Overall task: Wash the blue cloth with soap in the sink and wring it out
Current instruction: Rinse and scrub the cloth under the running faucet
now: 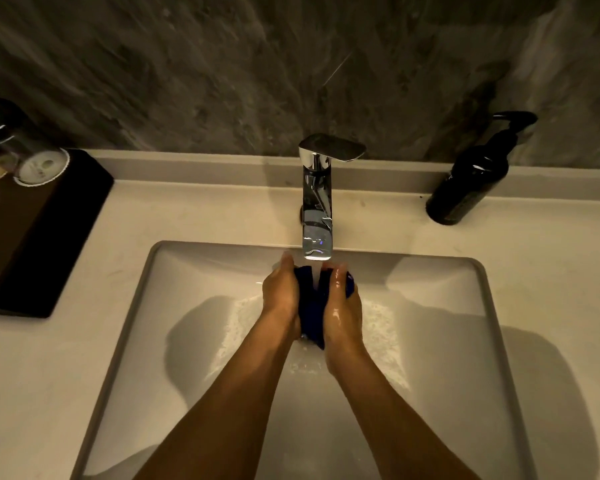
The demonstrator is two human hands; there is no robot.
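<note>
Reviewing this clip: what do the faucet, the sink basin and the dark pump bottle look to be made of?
Faucet: polished chrome-look metal, with mirror-like reflections. Sink: glossy white, probably ceramic, judging by its smooth sheen and soft highlights. Pump bottle: dark and glossy with one bright glint; plastic or glass, cannot tell which.

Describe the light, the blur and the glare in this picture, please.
Head view: dim, warm light; the wall is streaked with motion blur; glare on the chrome faucet and the wet right hand; arm shadows fall in the sink; the wide lens tilts the soap bottle.
</note>
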